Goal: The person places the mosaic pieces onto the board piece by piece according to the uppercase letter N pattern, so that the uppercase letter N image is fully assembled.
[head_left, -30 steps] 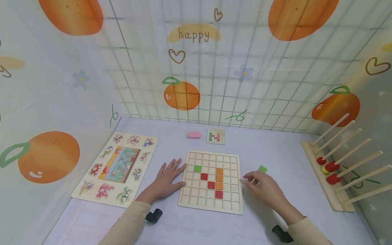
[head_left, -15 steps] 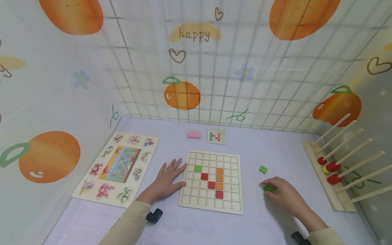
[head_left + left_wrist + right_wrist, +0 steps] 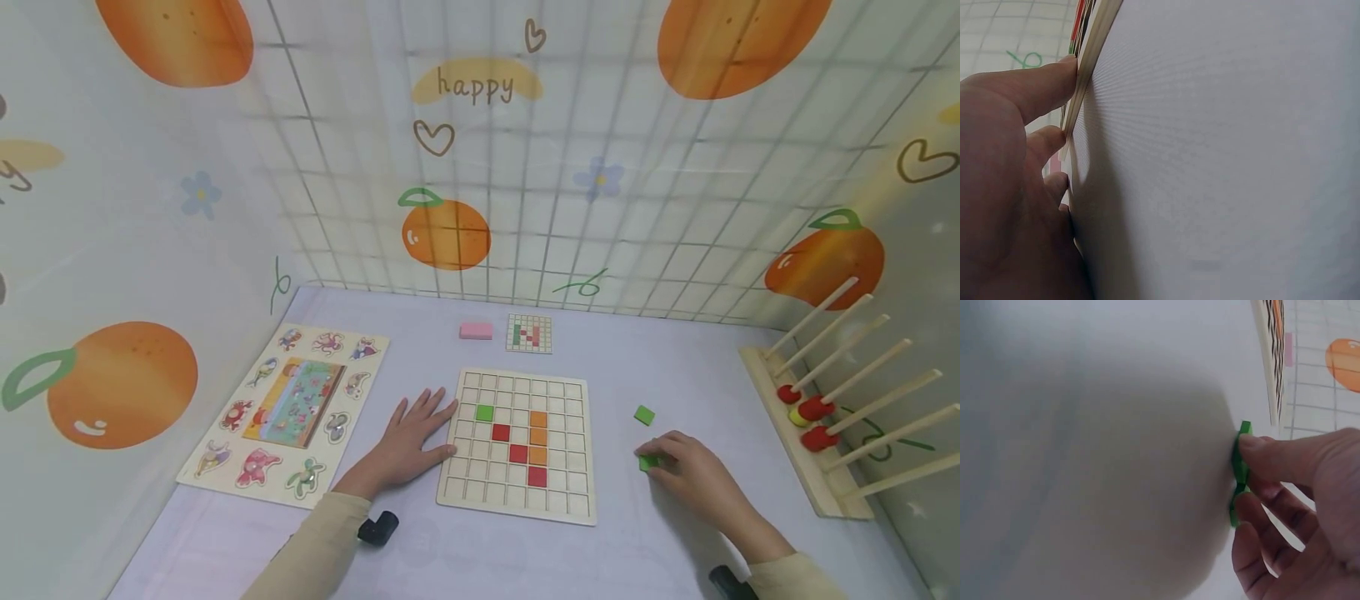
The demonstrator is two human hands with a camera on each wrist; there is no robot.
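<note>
We look down at a table (image 3: 517,558) where a person in cream sleeves works with 2 bare hands. The left hand (image 3: 407,450) rests with its fingers straight and spread, thumb and index fingertip touching the left edge of a square grid board (image 3: 480,471). To the board's right, we find the right hand (image 3: 693,475) low over the table, thumb and fingers clamped on a green tile (image 3: 647,462). From the right wrist we see green at 2 spots beside these fingers; we cannot tell whether that is 1 tile or 2. A loose green square (image 3: 644,415) lies just beyond this hand.

On the board we count 1 green inset (image 3: 484,413), 3 red squares (image 3: 518,453) stepping down diagonally and 3 orange squares (image 3: 538,436) in a column above the lowest red. Past the board sit a small pattern card (image 3: 529,334) and a pink block (image 3: 476,332).
</note>
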